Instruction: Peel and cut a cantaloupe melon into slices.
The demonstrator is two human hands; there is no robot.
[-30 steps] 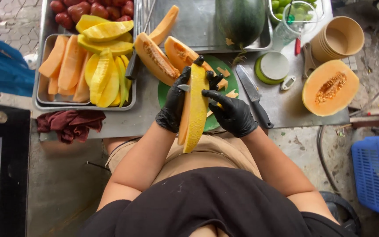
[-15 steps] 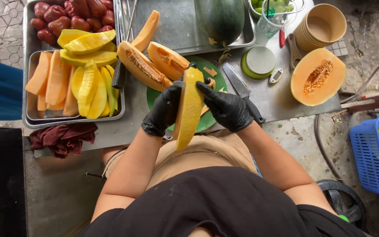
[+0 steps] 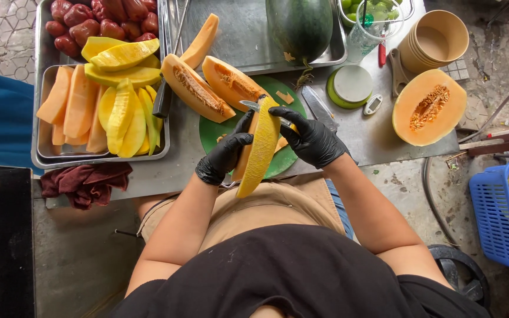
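Both hands wear black gloves. The left hand grips a long melon wedge from its left side, holding it upright over the near edge of the green cutting board. The right hand is closed on a small knife whose blade lies across the wedge's top end. At 10 o'clock from the hands, two unpeeled wedges rest on the board; farther that way a metal tray holds peeled orange and yellow slices. At 2 o'clock a halved melon lies cut side up on the steel surface, near a round green lid and stacked paper cups. A blue basket sits at 4 o'clock.
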